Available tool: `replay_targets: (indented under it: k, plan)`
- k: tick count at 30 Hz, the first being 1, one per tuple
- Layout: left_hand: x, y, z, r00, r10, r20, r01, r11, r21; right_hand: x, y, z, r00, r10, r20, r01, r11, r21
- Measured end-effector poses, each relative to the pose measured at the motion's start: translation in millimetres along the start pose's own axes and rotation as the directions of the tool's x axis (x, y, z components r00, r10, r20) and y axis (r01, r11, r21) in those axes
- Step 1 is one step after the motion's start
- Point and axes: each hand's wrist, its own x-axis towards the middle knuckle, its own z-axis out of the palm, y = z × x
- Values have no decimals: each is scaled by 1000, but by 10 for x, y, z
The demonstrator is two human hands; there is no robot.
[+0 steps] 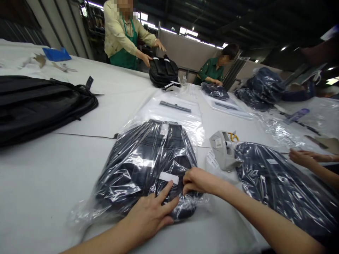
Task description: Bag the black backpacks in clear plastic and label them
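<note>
A dark backpack (124, 169) lies on the white table in front of me, inside a clear plastic bag (106, 204) whose loose end bunches toward me. A white label (168, 177) is on the lower part of the backpack. My left hand (152, 211) rests on the plastic with its fingers spread, the index fingertip touching the label. Just right of the label, my right hand (194, 180) has its fingers curled and pinched on the plastic near the bag's edge; its fingertips are partly hidden.
A grey tape dispenser (224, 150) stands right of my backpack, beside another bagged backpack (272, 176) near a co-worker's hands (307, 157). Flat plastic bags (169, 116) lie behind. An unwrapped black backpack (39, 106) is at left. Two people work across the table.
</note>
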Motion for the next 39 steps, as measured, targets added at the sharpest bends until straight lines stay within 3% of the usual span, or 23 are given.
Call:
replay_targets:
  k: [2, 4, 5, 7, 9, 11, 13, 16, 18, 20, 22, 25, 30, 35, 37, 39]
  plan:
    - [-14, 8, -22, 1000, -9, 1, 9, 1000, 8, -127, -95, -52, 988, 21, -153, -2, 992, 126]
    - [-33, 19, -50, 1000, -3, -5, 3, 1000, 7, -222, -273, -12, 944, 120, -306, -5, 936, 353]
    - [-42, 23, -62, 1000, 3, -15, -3, 1000, 2, -241, -372, 58, 933, 176, -314, 11, 858, 513]
    - [-57, 25, -80, 999, 17, -38, -18, 1000, -14, -201, -544, 287, 953, 209, -220, 52, 602, 797]
    - [-74, 13, -90, 998, 32, -55, -34, 999, -35, -73, -641, 571, 961, 219, -171, 81, 369, 926]
    - [-111, -17, -103, 994, 74, -78, -80, 994, -70, 81, -661, 808, 937, 286, -201, 130, 250, 960]
    - [-186, -73, -131, 980, 153, -129, -167, 980, -110, 190, -636, 937, 912, 318, -260, 180, 259, 949]
    - [-388, -234, -191, 935, 240, -260, -259, 965, -39, 224, -600, 963, 900, 265, -347, 205, 444, 872]
    - [-557, -387, -235, 922, 134, -364, -139, 990, 11, 205, -598, 944, 901, 261, -346, 167, 527, 833]
    - [-713, -547, -285, 913, -90, -398, 67, 995, -69, 194, -607, 939, 899, 289, -330, 124, 555, 823]
    - [-827, -679, -348, 914, -260, -312, 199, 956, -214, 196, -618, 947, 895, 305, -325, 102, 570, 815]
    - [-901, -789, -461, 947, -279, -161, 206, 909, -362, 202, -633, 949, 891, 321, -322, 84, 580, 810]
    - [-903, -811, -553, 947, -302, -112, 197, 817, -542, 202, -617, 928, 894, 324, -310, 84, 559, 825]
    - [-884, -750, -460, 840, -531, -107, 370, 707, -602, 271, -635, 954, 874, 379, -305, 71, 521, 851]
    - [-893, -748, -384, 814, -560, -151, 397, 727, -561, 259, -674, 899, 875, 414, -252, 70, 406, 911]
    - [-904, -816, -262, 794, -555, -249, 391, 779, -490, 184, -648, 758, 884, 436, -169, 73, 227, 971]
